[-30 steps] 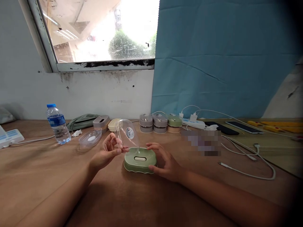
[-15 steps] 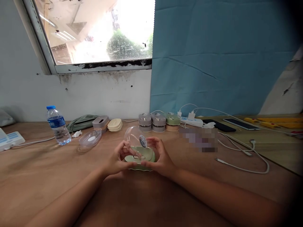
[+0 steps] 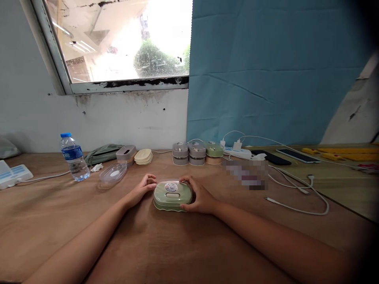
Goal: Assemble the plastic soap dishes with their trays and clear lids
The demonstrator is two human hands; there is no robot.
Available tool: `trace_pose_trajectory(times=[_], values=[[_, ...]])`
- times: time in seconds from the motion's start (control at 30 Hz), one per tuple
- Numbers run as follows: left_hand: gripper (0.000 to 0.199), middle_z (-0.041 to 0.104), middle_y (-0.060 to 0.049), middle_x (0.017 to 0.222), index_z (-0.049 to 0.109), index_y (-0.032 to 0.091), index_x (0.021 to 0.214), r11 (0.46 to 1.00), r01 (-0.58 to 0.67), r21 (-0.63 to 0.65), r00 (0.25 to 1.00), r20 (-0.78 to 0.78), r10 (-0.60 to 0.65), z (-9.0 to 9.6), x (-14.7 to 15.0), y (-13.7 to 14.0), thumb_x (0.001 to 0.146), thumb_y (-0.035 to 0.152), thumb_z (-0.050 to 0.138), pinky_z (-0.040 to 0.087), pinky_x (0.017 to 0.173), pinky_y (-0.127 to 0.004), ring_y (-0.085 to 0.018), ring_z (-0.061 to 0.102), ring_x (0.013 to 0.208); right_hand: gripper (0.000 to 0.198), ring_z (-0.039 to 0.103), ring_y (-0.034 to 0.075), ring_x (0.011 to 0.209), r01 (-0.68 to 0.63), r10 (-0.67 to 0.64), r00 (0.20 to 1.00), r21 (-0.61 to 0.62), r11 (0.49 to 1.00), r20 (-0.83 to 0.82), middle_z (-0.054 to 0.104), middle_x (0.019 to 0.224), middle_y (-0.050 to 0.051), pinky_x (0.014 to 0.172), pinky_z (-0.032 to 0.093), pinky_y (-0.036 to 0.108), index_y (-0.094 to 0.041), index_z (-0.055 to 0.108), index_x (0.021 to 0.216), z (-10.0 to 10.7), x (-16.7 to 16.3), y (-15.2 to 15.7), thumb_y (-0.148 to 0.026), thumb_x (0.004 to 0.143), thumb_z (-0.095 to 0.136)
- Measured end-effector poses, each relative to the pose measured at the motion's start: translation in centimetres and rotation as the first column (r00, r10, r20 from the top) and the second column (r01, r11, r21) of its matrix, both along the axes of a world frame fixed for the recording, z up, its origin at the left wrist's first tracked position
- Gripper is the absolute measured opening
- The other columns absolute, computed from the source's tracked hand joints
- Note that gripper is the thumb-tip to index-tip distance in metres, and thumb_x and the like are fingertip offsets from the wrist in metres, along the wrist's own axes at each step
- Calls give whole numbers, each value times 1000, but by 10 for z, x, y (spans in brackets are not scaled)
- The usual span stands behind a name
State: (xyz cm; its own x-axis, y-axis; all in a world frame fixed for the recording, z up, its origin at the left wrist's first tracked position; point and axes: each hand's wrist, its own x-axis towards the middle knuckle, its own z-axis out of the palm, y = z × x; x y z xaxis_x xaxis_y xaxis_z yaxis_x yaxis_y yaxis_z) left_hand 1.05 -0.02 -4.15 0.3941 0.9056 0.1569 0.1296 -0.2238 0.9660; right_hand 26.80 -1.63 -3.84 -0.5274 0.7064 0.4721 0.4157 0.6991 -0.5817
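Note:
A green oval plastic box (image 3: 161,199) rests on the brown table in front of me. Its clear lid (image 3: 184,188) lies over the top, bearing a round patterned sticker (image 3: 171,187) above a pale oval slot. At the box's right end, my right hand (image 3: 199,197) is wrapped round it, thumb at the front and fingers at the back. My left hand (image 3: 144,187) is by the left end with fingers loosely bent and apart; its fingertips are close to the lid's edge, and whether they touch it I cannot tell.
Stacked grey boxes (image 3: 180,154) and a green-topped box (image 3: 213,152) stand by the wall. Further left are cream oval pieces (image 3: 143,157), a grey box (image 3: 126,153), clear covers (image 3: 113,173) and a water bottle (image 3: 74,157). White cables (image 3: 296,209) and phones (image 3: 297,155) lie right.
The clear lid, tilted up between both hands before, now lies flat over the green box. My left hand has moved off to the left; my right hand has settled round the right end.

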Motion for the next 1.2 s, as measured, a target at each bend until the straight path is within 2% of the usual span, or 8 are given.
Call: trace_pose_trajectory(times=[0.13, 0.23, 0.57, 0.73, 0.93, 1.03, 1.1, 1.2], values=[[45, 49, -8, 115, 34, 22, 110, 994, 105, -24, 987, -122, -107, 12, 7, -14, 74, 36, 56, 33, 94, -39, -21, 46, 109, 67, 47, 23, 99, 10, -10, 1000, -44, 999, 8, 46, 108, 7, 84, 39, 33, -19, 39, 110, 3, 0, -1, -33, 53, 72], [49, 44, -9, 120, 34, 22, 110, 993, 112, -28, 983, -140, -115, 13, 9, -15, 71, 34, 61, 31, 97, -39, -21, 42, 114, 66, 48, 23, 98, 10, -12, 1000, -127, 992, -10, 48, 108, 7, 83, 40, 33, -20, 39, 109, 2, 0, 1, -35, 54, 73], [49, 50, -6, 104, 34, 21, 104, 995, 97, 17, 990, -102, -95, 5, 9, -9, 67, 32, 65, 38, 89, -36, -19, 49, 101, 78, 45, 21, 101, -36, 47, 998, -206, 978, 50, 42, 113, 6, 85, 39, 31, -21, 32, 113, 1, 6, 2, -36, 50, 75], [51, 48, -5, 105, 34, 23, 106, 990, 128, 64, 988, -93, -122, 11, 8, -13, 67, 30, 66, 38, 87, -33, -18, 48, 101, 81, 41, 21, 107, -74, 87, 992, -139, 988, 91, 36, 119, 8, 90, 36, 32, -22, 29, 116, 4, 10, -1, -33, 50, 74], [46, 50, -7, 113, 31, 23, 112, 980, 199, 23, 977, -86, -196, 9, 0, -9, 75, 31, 57, 37, 91, -35, -19, 47, 108, 79, 26, 24, 124, -341, 326, 924, 44, 939, 198, 28, 131, 13, 100, 26, 35, -18, 32, 121, 11, 17, 5, -30, 53, 72], [44, 51, -8, 112, 33, 22, 110, 993, 99, 64, 988, -124, -91, 7, -1, -4, 75, 33, 56, 38, 92, -35, -19, 48, 107, 70, 30, 24, 122, -326, 283, 916, 115, 938, 285, 29, 131, 12, 99, 29, 36, -20, 39, 121, 13, 17, 6, -30, 59, 68], [37, 51, -9, 110, 38, 20, 105, 984, -59, 168, 982, -166, 88, 4, -3, 2, 75, 35, 54, 40, 90, -35, -19, 50, 104, 65, 37, 23, 117, -258, 191, 930, 185, 948, 314, 31, 130, 11, 96, 33, 36, -23, 41, 122, 11, 15, 6, -33, 62, 66], [25, 54, -8, 101, 45, 18, 95, 871, -317, 376, 893, -192, 407, -1, -7, 12, 78, 36, 45, 43, 83, -35, -18, 54, 94, 64, 45, 23, 109, -176, 60, 937, 317, 932, 345, 39, 126, 12, 91, 38, 35, -21, 39, 125, 7, 5, 9, -35, 67, 61]])
